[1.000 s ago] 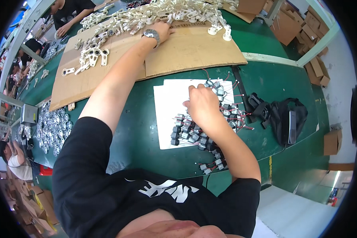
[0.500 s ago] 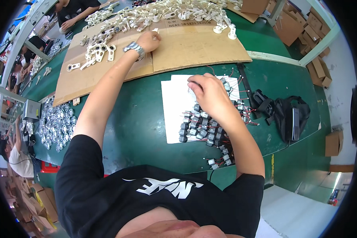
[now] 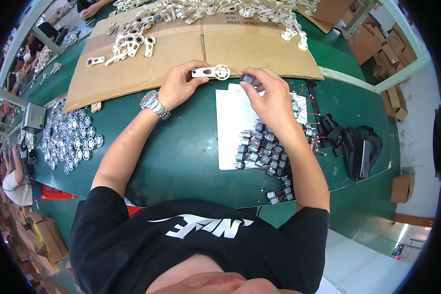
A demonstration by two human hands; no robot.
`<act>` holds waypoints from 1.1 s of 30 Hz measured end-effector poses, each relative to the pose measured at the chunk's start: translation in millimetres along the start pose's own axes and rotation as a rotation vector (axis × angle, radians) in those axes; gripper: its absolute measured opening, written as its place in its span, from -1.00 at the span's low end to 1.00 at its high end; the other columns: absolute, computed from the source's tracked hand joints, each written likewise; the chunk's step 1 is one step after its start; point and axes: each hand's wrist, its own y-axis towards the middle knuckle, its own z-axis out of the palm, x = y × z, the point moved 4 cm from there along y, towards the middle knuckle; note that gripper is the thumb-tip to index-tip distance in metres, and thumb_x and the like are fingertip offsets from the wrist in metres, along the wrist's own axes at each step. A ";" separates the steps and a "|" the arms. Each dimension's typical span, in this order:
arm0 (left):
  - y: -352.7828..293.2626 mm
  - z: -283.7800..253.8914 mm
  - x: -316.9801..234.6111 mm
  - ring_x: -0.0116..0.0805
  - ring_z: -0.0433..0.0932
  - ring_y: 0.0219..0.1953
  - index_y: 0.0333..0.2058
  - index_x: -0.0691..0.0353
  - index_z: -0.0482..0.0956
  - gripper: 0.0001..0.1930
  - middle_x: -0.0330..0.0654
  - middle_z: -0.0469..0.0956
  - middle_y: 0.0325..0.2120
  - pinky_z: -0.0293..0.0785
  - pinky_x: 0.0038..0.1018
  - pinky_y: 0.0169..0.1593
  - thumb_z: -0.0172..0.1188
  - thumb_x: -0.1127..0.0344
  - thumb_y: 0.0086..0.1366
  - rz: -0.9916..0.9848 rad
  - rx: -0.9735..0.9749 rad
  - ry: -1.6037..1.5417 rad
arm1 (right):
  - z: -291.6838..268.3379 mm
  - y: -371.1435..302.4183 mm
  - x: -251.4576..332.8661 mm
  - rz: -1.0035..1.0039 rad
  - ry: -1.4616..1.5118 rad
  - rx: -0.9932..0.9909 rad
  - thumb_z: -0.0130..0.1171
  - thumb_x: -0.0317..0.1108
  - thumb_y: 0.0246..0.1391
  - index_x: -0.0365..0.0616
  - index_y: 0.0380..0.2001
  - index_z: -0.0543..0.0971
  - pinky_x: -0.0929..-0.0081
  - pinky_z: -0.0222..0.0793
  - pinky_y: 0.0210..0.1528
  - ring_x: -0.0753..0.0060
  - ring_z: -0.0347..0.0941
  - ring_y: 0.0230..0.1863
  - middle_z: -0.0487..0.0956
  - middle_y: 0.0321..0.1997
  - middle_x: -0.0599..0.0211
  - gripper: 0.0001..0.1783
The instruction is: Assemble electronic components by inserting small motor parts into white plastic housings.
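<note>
In my left hand (image 3: 180, 84) is a cream plastic housing (image 3: 207, 72), pinched at its narrow end, its round spoked end pointing right. My right hand (image 3: 269, 93) pinches a small grey motor (image 3: 247, 78) close beside that round end. A thin reddish wire (image 3: 234, 70) runs between the motor and the housing; whether it is threaded through cannot be made out. Below my right hand, many more small motors (image 3: 264, 154) with red and white wires lie on white paper (image 3: 225, 127). A metal watch (image 3: 155, 105) is on my left wrist.
Cardboard (image 3: 259, 54) covers the far table, with a heap of cream housings (image 3: 196, 11) along its back. Clear round parts with silvery rims (image 3: 71, 139) lie at left. A black bag (image 3: 360, 149) sits at right. Other people work at far left.
My left hand has come back from the cardboard toward me and now holds a cream housing. My right hand has risen from the motor pile with a motor, and the hands are close together.
</note>
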 end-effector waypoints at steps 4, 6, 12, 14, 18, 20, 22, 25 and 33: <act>-8.5 -3.1 1.2 -0.44 0.62 -0.04 0.03 0.32 0.64 -0.68 -0.20 0.63 -0.04 0.55 -0.52 0.05 0.33 0.52 0.29 0.114 -0.026 0.087 | 16.5 -7.7 -1.9 -0.050 -0.036 -0.003 0.35 -0.45 0.06 -0.24 -0.11 0.66 0.24 0.50 -0.19 0.01 0.57 -0.22 0.63 -0.20 0.08 -0.71; -8.4 -3.3 1.0 -0.45 0.62 -0.05 0.03 0.30 0.64 -0.67 -0.20 0.63 -0.04 0.55 -0.52 0.04 0.34 0.51 0.28 0.143 -0.034 0.055 | 18.3 -13.9 -7.7 -0.055 -0.110 0.003 0.34 -0.46 0.06 -0.23 -0.10 0.66 0.23 0.48 -0.18 0.01 0.55 -0.20 0.62 -0.20 0.10 -0.70; -11.2 0.1 0.9 -0.45 0.61 -0.09 0.03 0.26 0.67 -0.65 -0.20 0.63 -0.07 0.54 -0.53 0.01 0.38 0.49 0.25 0.161 -0.026 0.038 | 19.8 -16.2 -5.8 -0.041 -0.034 0.038 0.33 -0.47 0.09 -0.24 -0.08 0.66 0.34 0.54 -0.23 0.09 0.59 -0.23 0.63 -0.20 0.11 -0.71; -11.8 1.1 0.0 -0.45 0.60 -0.09 0.02 0.25 0.68 -0.65 -0.21 0.63 -0.07 0.53 -0.53 0.00 0.39 0.47 0.25 0.153 -0.022 0.058 | 18.4 -16.5 -4.0 -0.050 -0.020 0.033 0.33 -0.47 0.10 -0.24 -0.08 0.65 0.36 0.55 -0.25 0.11 0.60 -0.23 0.63 -0.20 0.12 -0.72; -13.0 2.6 -3.2 -0.40 0.59 -0.08 0.00 0.23 0.69 -0.66 -0.20 0.63 -0.10 0.51 -0.49 0.03 0.41 0.44 0.23 0.179 -0.020 0.085 | 15.1 -17.8 -1.5 -0.015 0.031 0.046 0.31 -0.48 0.11 -0.28 -0.09 0.65 0.33 0.54 -0.20 0.07 0.59 -0.20 0.63 -0.21 0.10 -0.72; -13.9 3.6 -6.9 -0.38 0.59 -0.07 0.00 0.22 0.70 -0.66 -0.20 0.64 -0.10 0.50 -0.47 0.05 0.42 0.42 0.22 0.192 -0.011 0.096 | 16.2 -19.3 -5.5 -0.038 -0.025 0.067 0.30 -0.49 0.11 -0.29 -0.07 0.64 0.29 0.52 -0.15 0.03 0.57 -0.18 0.63 -0.21 0.09 -0.71; -17.0 6.0 -12.9 -0.30 0.55 -0.01 -0.02 0.17 0.72 -0.64 -0.19 0.61 -0.11 0.45 -0.41 0.11 0.45 0.39 0.17 0.255 -0.023 0.163 | 17.0 -21.2 -7.2 -0.060 -0.083 0.090 0.28 -0.50 0.12 -0.31 -0.05 0.63 0.25 0.50 -0.11 -0.01 0.55 -0.16 0.62 -0.21 0.07 -0.70; -24.3 13.3 -19.1 -0.25 0.50 0.04 -0.03 0.10 0.74 -0.62 -0.20 0.59 -0.11 0.40 -0.37 0.18 0.47 0.36 0.13 0.327 -0.114 0.344 | 21.7 -24.1 -4.9 -0.081 -0.156 0.085 0.25 -0.53 0.13 -0.32 -0.08 0.62 0.16 0.46 -0.04 -0.07 0.50 -0.14 0.59 -0.21 0.05 -0.73; -36.5 30.5 -30.4 -0.25 0.49 -0.03 -0.06 0.09 0.77 -0.64 -0.22 0.61 -0.20 0.41 -0.36 0.15 0.48 0.34 0.11 0.339 -0.072 0.328 | 23.9 -22.3 -6.7 -0.284 -0.171 -0.012 0.21 -0.59 0.14 -0.26 -0.18 0.60 0.14 0.45 -0.11 0.01 0.49 -0.17 0.53 -0.21 0.13 -0.83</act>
